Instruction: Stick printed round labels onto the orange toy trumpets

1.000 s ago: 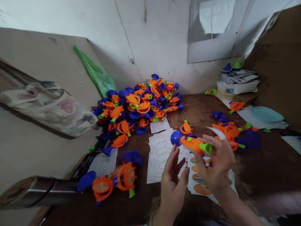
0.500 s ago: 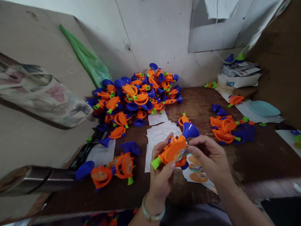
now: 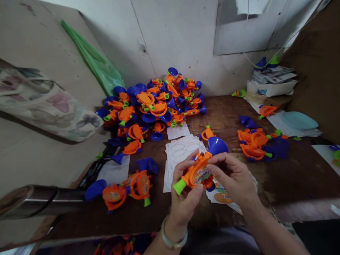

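My left hand (image 3: 183,207) is wrapped round an orange toy trumpet (image 3: 191,171), which has a green mouthpiece pointing down left and a blue bell pointing up right. An oval printed sticker (image 3: 201,175) lies over the flat round side of the trumpet. My right hand (image 3: 237,182) pinches at the sticker's upper right edge with thumb and forefinger; the fingertips partly cover that edge. Below my right hand, partly hidden by it, are sheets of oval stickers (image 3: 222,197). A stack of white backing sheets (image 3: 172,166) with oval outlines lies behind my left hand.
A big heap of toy trumpets (image 3: 159,102) stands against the back wall. Further trumpets lie left (image 3: 139,186) and right (image 3: 253,150). A steel flask (image 3: 61,200) lies at the left edge. A light blue dish (image 3: 300,120) rests on papers at right.
The sticker, lifted at its edge before, now lies over the trumpet's round side. My right fingers have moved left onto it, and the trumpet has tilted slightly.
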The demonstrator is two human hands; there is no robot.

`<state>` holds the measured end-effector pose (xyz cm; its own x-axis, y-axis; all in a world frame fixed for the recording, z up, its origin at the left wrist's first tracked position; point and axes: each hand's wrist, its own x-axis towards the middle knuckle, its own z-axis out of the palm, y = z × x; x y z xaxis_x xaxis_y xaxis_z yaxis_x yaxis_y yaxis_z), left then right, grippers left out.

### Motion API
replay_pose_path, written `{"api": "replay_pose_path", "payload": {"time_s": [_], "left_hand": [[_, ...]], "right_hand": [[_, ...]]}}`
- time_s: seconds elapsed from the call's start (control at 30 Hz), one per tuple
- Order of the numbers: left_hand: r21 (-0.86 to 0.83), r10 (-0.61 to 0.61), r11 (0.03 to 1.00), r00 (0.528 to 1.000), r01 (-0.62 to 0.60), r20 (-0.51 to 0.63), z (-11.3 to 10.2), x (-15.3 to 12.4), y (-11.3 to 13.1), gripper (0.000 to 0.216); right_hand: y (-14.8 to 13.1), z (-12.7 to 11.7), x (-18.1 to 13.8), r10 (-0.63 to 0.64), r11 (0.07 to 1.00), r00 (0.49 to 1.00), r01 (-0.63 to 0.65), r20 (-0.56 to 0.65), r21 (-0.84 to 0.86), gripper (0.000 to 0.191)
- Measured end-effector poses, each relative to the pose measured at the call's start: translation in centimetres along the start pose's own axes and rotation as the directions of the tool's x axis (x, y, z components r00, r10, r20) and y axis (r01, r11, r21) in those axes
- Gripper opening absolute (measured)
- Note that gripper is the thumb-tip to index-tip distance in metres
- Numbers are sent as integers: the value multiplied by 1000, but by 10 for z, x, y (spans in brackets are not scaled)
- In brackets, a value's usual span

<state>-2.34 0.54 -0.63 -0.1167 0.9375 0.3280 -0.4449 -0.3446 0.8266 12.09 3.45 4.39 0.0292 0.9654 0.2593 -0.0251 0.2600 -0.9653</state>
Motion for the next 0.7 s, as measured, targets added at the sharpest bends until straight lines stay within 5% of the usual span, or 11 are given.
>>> {"api": "replay_pose_path", "payload": {"time_s": [0.33,0.7], "left_hand": [[104,26,994,998,-19,-61,0,-3,-1,26],[184,122,977,989,-106,-79,1,-7,2,25]], "right_hand": [[3,3,-2,-63,990,998,63,6,-122,7],[0,7,-6,-412,798,906,412,103,-439,13]]}}
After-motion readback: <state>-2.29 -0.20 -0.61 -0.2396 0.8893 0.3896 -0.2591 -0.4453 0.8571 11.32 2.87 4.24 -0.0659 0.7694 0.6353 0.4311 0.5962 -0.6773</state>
